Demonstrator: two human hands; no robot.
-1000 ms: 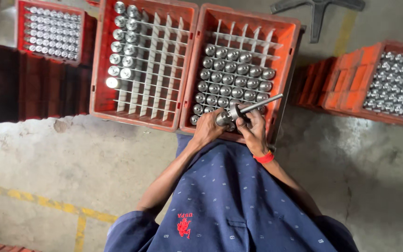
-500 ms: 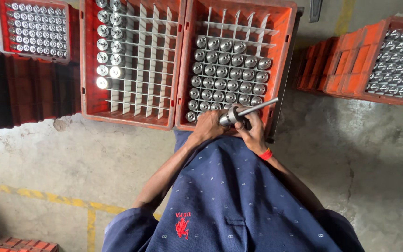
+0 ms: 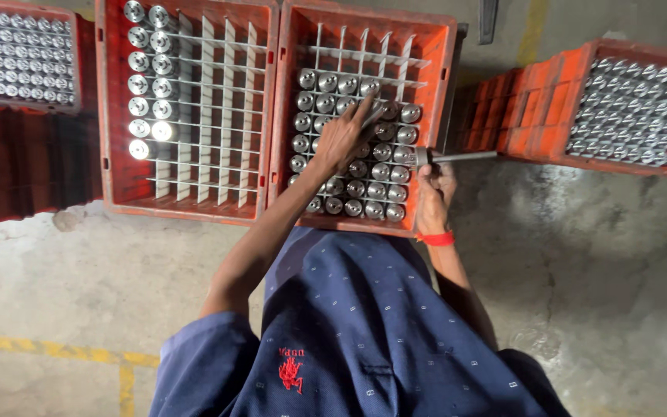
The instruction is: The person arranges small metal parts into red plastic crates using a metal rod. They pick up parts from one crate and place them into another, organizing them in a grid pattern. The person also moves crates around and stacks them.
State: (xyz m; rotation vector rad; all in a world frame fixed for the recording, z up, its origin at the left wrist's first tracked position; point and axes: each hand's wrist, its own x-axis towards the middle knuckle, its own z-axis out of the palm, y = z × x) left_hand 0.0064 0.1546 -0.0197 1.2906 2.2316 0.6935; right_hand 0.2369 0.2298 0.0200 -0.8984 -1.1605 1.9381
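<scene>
While my left hand (image 3: 343, 137) stretches into the middle orange crate (image 3: 435, 93), fingers spread and touching the tops of the steel cylinders (image 3: 380, 171) standing in its white grid, my right hand (image 3: 431, 189) is wrapped tight around a steel part with a thin shaft (image 3: 457, 157) that pokes out over the crate's right wall. The two hands are apart.

I judge the held part could knock the crate wall or the standing cylinders if I swing it in level, since the shaft sticks out sideways. My reaching left fingers could also tip a neighbour in the packed rows.

Under everything is rough, stained concrete floor (image 3: 79, 286) with a worn yellow line (image 3: 55, 351). A half-filled crate (image 3: 194, 108) sits just left, a full one (image 3: 21, 50) further left, and another full crate (image 3: 634, 108) to the right on stacked crates.
</scene>
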